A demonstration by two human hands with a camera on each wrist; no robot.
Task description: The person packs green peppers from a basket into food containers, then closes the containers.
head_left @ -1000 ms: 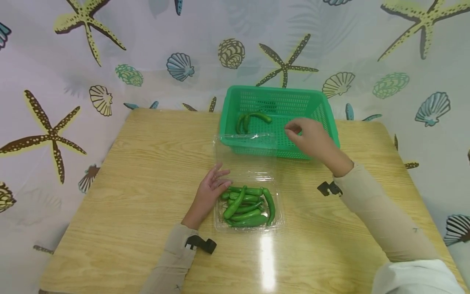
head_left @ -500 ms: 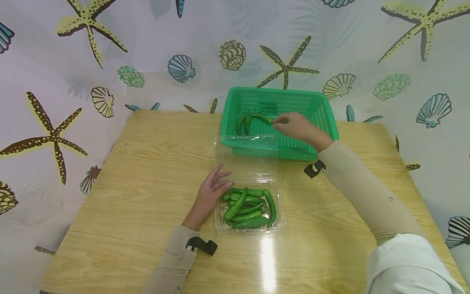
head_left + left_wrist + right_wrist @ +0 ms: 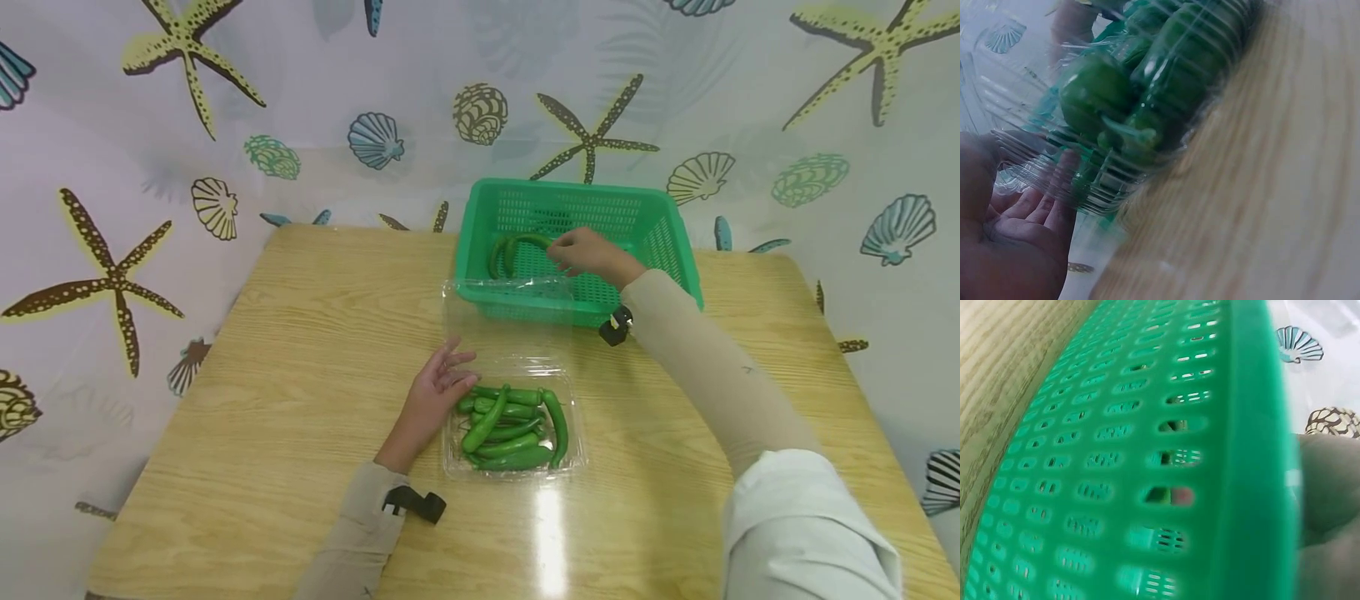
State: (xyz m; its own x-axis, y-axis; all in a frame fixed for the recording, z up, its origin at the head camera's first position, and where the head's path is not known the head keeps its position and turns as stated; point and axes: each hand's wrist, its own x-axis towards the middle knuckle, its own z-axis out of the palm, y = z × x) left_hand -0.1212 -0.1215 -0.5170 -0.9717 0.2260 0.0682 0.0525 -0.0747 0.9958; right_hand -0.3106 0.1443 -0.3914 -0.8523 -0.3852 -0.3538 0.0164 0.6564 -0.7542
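A clear plastic clamshell box (image 3: 447, 462) lies with its lid (image 3: 480, 321) raised towards the basket, and several green chili peppers (image 3: 513, 458) fill its base. My left hand (image 3: 431, 400) rests at the box's left back corner, fingers spread and thumb at the rim. In the left wrist view its fingers (image 3: 1057, 206) touch the ribbed wall. Over the green basket (image 3: 675, 242), my right hand (image 3: 588, 252) pinches the right end of a curved chili pepper (image 3: 531, 239). The basket wall (image 3: 1116, 456) covers most of that grip in the right wrist view.
More chili peppers (image 3: 498, 257) lie in the left part of the basket. The basket stands at the back of the wooden table (image 3: 300, 375), before a curtain (image 3: 300, 92) printed with shells and starfish. The lid overlaps the basket's front rim.
My right hand has moved left over the basket to the curved chili pepper, and its fingers have closed on the end. My left hand stays at the box corner.
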